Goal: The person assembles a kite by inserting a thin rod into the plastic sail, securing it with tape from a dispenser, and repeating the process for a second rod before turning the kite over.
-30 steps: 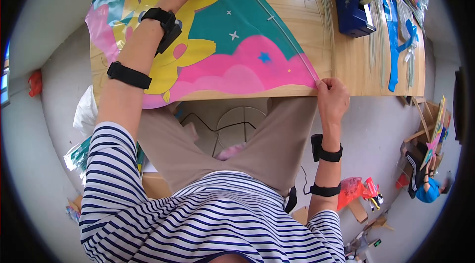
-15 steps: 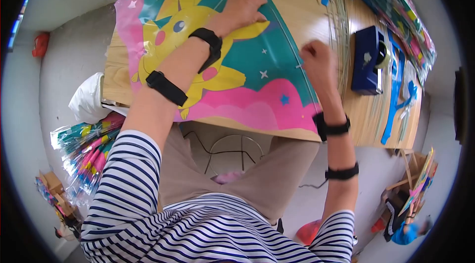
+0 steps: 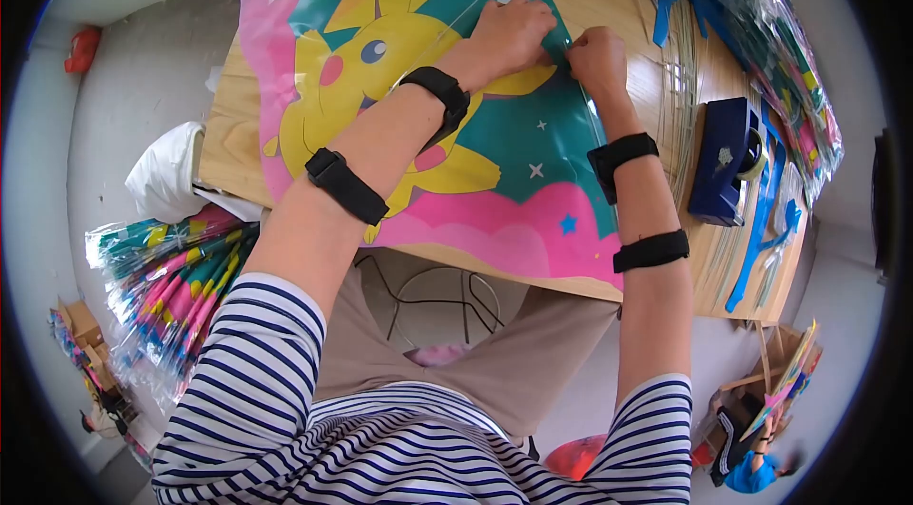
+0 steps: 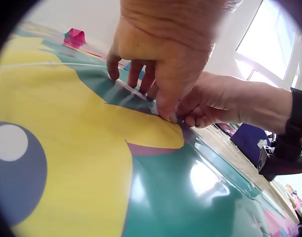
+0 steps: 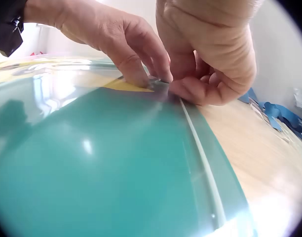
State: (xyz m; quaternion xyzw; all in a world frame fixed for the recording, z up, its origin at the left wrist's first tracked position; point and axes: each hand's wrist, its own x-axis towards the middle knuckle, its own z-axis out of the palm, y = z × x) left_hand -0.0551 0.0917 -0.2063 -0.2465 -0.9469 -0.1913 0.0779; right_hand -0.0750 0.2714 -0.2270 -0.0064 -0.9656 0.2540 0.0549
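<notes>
A large plastic kite (image 3: pixel 518 158), printed with a yellow cartoon figure on teal and pink, lies flat in front of me. One thin white rod (image 5: pixel 200 153) runs along its right edge. Near the tip of the yellow ear, my left hand (image 3: pixel 514 34) bends over that edge, its thumb and fingers pinching the sheet while other fingertips rest along the border. Close beside it, my right hand (image 3: pixel 599 58) pinches the edge between thumb and curled forefinger, right where the rod runs under the fingertips. The bit between these fingertips is hidden.
To the right stand a dark blue tape dispenser (image 3: pixel 720 163), loose thin rods (image 3: pixel 680 115) and blue strips (image 3: pixel 756 243). Shiny wrapped packets (image 3: pixel 785 91) are piled at the far right. More packets (image 3: pixel 181 277) and a white bag (image 3: pixel 166 172) sit left of the table (image 3: pixel 228 139).
My right hand has let go of the kite's lower right corner and moved up the edge to beside the left hand. The left hand stays near the ear tip; the head view has shifted.
</notes>
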